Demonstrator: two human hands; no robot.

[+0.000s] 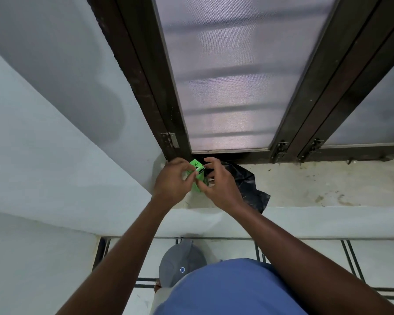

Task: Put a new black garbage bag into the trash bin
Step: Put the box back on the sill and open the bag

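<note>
Left hand [169, 181] fingers [184, 172] curl round a green package [197, 176] with black print; right hand [218, 186] fingers [210, 162] pinch its other side. Both hands work over the window ledge [316, 185]. Black garbage bag [251, 189] lies on the ledge under the right hand, touching the dark window frame [159, 110]. Grey trash bin [180, 262] on the floor below, lid closed.

Pale walls [55, 133], dark-framed frosted window [232, 76] above a stained sill [328, 185], white floor tiles [305, 253] below
</note>
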